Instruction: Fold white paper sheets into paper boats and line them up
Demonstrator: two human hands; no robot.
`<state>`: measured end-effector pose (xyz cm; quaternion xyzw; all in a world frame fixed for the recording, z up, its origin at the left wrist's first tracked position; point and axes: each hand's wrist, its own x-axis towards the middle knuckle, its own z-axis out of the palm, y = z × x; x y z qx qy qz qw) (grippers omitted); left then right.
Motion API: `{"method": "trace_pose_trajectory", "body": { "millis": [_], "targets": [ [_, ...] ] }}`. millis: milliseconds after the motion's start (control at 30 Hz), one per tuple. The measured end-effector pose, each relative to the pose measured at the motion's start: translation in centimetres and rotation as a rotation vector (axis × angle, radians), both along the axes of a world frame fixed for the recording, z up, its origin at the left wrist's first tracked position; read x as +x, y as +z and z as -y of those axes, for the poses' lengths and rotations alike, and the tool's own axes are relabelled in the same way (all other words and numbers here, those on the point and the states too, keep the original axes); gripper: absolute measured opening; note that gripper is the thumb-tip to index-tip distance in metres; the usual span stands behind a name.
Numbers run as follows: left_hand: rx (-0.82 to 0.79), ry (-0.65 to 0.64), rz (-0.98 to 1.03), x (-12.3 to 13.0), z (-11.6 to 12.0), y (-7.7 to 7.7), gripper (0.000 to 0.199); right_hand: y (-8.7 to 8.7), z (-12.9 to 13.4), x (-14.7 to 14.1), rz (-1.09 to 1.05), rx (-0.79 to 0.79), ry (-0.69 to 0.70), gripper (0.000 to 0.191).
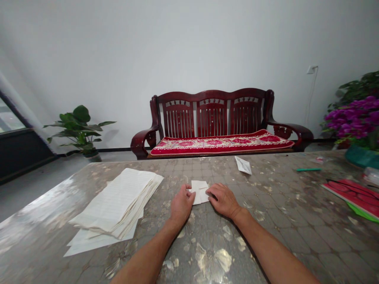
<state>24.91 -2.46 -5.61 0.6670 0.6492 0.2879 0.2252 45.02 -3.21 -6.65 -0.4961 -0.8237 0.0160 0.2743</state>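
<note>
Head cam, my only view: white-walled room, dark-red wooden settee w/ red floral cushion at 12 o'clock past the table, potted plant at 10, purple flowers at 2. Table w/ glossy mottled cover fills the lower frame.

Small folded paper square sits mid-table at 12 from my wrists, between both hands. Left hand has its fingers at the square's left side, right hand at its right. Neither hand is fisted; can't tell if they're pinching it or just resting on it.

Stack of lined paper sheets at 9, near left hand. Folded paper piece at 1, near far table edge. Green pen and red booklet at 2–3, well apart from right hand, w/ open room between.
</note>
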Motion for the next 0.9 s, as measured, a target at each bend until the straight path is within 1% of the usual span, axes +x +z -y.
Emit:
{"method": "trace_pose_trajectory", "body": {
  "millis": [67,167,267,367,500,600,700,833,900],
  "targets": [
    [-0.024,-0.016,-0.029,0.1,0.3,0.3,0.019,-0.2,-0.2,0.1,0.003,0.007,0.011,0.019],
    [-0.055,-0.015,-0.07,0.3,0.6,0.6,0.019,-0.1,-0.2,0.2,0.015,0.011,-0.026,0.019],
    [-0.066,-0.013,-0.094,0.3,0.7,0.7,0.02,0.4,0.2,-0.2,0.056,0.021,-0.069,0.012],
    [-0.062,-0.012,-0.08,0.3,0.8,0.7,0.022,1.1,1.0,-1.1,0.108,-0.011,-0.092,0.006],
    [0.002,-0.047,-0.062,0.3,1.2,0.5,0.03,1.9,2.1,-2.4,0.146,-0.087,-0.153,0.033],
    [0.024,-0.088,-0.025,0.4,1.7,0.5,0.033,2.4,2.6,-3.0,0.166,-0.122,-0.193,0.043],
    [0.051,-0.124,0.011,0.7,2.2,0.2,0.034,2.7,3.0,-3.3,0.165,-0.145,-0.22,0.044],
    [0.06,-0.188,0.064,1.1,2.7,-0.1,0.034,2.6,3.0,-3.5,0.148,-0.167,-0.234,0.032],
    [0.048,-0.229,0.102,1.3,2.9,-0.2,0.032,2.3,2.7,-3.3,0.13,-0.182,-0.237,0.037]
  ]
}}
